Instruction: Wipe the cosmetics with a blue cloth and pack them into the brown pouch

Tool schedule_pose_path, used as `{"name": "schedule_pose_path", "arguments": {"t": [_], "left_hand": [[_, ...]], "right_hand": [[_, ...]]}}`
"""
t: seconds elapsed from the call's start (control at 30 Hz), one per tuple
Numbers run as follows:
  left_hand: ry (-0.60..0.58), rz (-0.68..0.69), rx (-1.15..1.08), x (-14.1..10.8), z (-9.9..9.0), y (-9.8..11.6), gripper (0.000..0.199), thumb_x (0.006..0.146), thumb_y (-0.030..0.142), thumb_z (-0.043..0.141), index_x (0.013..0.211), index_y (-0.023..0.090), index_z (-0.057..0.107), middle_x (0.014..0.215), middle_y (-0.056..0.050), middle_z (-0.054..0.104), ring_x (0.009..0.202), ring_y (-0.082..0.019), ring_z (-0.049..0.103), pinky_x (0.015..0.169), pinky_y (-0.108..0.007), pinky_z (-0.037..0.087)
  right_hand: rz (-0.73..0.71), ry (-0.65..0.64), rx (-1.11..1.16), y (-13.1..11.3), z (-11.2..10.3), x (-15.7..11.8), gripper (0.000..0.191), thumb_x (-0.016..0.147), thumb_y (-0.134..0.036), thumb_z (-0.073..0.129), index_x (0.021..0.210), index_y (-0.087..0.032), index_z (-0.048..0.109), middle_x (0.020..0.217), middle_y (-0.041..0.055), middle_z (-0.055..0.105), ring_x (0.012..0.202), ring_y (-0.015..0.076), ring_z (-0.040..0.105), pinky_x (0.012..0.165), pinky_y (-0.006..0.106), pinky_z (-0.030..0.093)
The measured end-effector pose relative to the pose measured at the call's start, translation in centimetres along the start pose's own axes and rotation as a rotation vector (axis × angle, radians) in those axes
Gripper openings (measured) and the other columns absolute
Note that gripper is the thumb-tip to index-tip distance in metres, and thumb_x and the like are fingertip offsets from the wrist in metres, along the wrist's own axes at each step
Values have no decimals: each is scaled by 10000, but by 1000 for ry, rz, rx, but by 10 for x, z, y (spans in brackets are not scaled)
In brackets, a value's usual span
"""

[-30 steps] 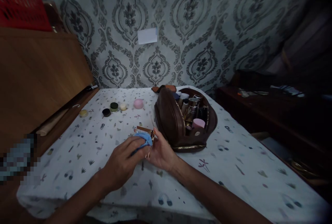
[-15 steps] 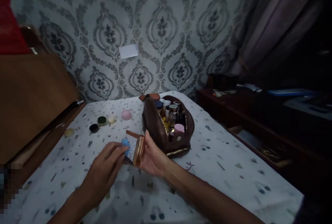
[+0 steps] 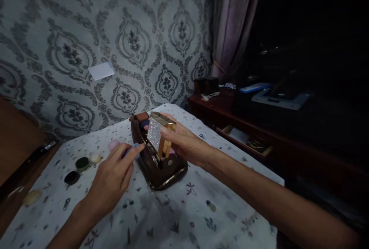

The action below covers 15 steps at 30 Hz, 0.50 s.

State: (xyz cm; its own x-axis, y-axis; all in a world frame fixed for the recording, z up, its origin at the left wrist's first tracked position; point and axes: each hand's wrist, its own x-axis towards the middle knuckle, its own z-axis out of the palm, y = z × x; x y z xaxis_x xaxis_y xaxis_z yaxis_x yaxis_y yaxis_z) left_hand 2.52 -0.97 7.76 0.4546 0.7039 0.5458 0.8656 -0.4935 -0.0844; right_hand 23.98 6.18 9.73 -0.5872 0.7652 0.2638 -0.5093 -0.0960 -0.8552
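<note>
In my right hand (image 3: 184, 137) is a gold box (image 3: 157, 133) with a glittery silver face, lifted over the open brown bag (image 3: 157, 174). The thumb lies on the box's front edge. My left hand (image 3: 115, 170) pinches a small blue item (image 3: 134, 150) just left of the bag, its fingertips close to the box. The bag's contents are mostly hidden behind the box and my right hand. Left of the bag lie a pink round item (image 3: 113, 145), a pale yellow one (image 3: 95, 159), a dark green lid (image 3: 82, 164) and a black lid (image 3: 72, 178).
A patterned white cloth (image 3: 161, 218) covers the table. A yellowish disc (image 3: 32, 197) lies at its left edge. A brown pouch (image 3: 139, 117) sits behind the bag. To the right are a dark red desk (image 3: 201, 107), an open drawer (image 3: 245, 139) and a curtain (image 3: 230, 18).
The view has turned right. My right hand has raised the gold box over the bag, away from my left hand, which keeps the blue item.
</note>
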Motion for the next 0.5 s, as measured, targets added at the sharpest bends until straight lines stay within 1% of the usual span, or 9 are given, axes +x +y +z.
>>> {"name": "schedule_pose_path", "arguments": {"t": [0.1,0.17,0.23,0.3,0.37,0.43,0.5], "left_hand": [[-58,58,138,6,16,-10,444,967,124,356,1341,260,553,1005,-72,601,896,-202,618,665,-274,525],[-58,86,173,3,21,-15,431,963,125,362,1325,247,562,1050,-83,610,941,-215,619,669,-278,528],[-38,93,171,-2,23,-17,416,964,137,375,1327,229,558,1106,-95,613,1016,-228,616,717,-287,535],[-28,70,151,-8,23,-18,419,968,146,386,1350,228,538,1114,-93,612,1030,-222,618,747,-285,533],[-33,38,118,-12,22,-17,422,973,146,390,1366,225,521,1063,-82,611,957,-197,628,724,-263,523],[-41,14,91,-15,23,-15,424,973,129,386,1365,220,516,1016,-74,604,888,-174,623,682,-237,507],[-35,1,80,-16,24,-14,423,969,107,381,1354,215,520,995,-73,598,867,-164,616,667,-224,494]], "right_hand": [[-21,37,-49,-5,-12,7,696,655,-483,860,1193,-250,484,895,-49,627,770,119,618,665,211,510],[-39,38,-118,-5,-18,13,703,648,-435,869,1202,-245,480,927,-37,619,792,125,613,695,228,516],[-65,36,-229,-2,-26,21,694,637,-376,879,1191,-228,489,967,-19,605,841,134,605,752,249,515],[-89,33,-349,4,-33,32,722,623,-347,884,1206,-211,480,1046,10,585,922,153,594,820,280,506],[-108,15,-466,10,-40,44,838,612,-358,886,1297,-220,424,1132,39,559,996,181,584,862,316,495],[-137,-35,-585,15,-45,57,929,613,-370,882,1375,-239,367,1195,60,544,1073,214,569,892,345,481],[-171,-94,-715,18,-46,68,887,616,-355,877,1356,-227,406,1201,65,557,1124,241,555,916,359,465]]}}
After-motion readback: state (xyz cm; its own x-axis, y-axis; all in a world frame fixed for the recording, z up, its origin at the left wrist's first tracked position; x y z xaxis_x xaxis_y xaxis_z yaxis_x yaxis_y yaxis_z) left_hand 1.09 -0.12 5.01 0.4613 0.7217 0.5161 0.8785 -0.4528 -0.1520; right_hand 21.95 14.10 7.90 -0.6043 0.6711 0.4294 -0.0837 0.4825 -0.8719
